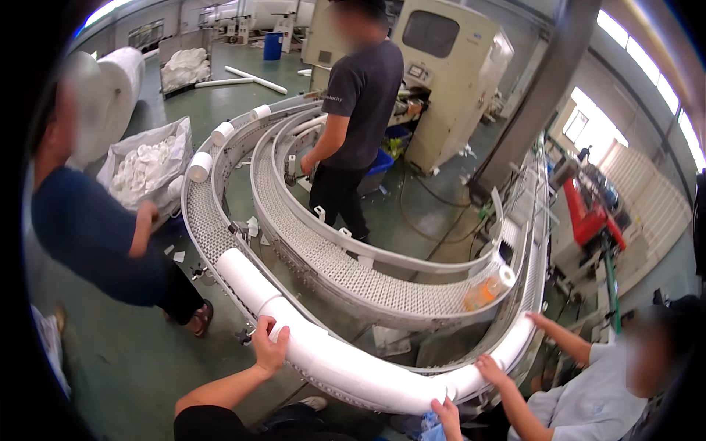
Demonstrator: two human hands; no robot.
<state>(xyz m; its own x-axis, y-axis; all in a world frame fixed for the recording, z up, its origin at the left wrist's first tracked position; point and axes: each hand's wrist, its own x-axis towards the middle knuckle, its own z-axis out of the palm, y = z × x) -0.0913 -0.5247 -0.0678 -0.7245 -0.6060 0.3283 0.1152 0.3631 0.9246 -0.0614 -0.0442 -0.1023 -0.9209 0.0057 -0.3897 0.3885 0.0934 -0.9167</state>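
Note:
A bent row of white paper rolls (353, 367) lies along the outer lane of a curved conveyor. My left hand (271, 345) grips the row's left part, fingers over the top and thumb on the near side. At its right part, my right hand (446, 417) has its fingers against the rolls, low in the picture; part of that hand is cut off by the lower edge. Beyond my left hand, another long white stretch (246, 279) continues the line. A co-worker's hand (491, 369) rests on the white rolls (471, 378) right of mine.
The inner conveyor lane (346, 287) carries an orange-tinted bottle (482, 292) and a small white roll (506, 276). Single rolls (200, 167) stand farther up the outer lane. A white sack of scraps (143, 165) stands at left. One person stands inside the curve, another at left.

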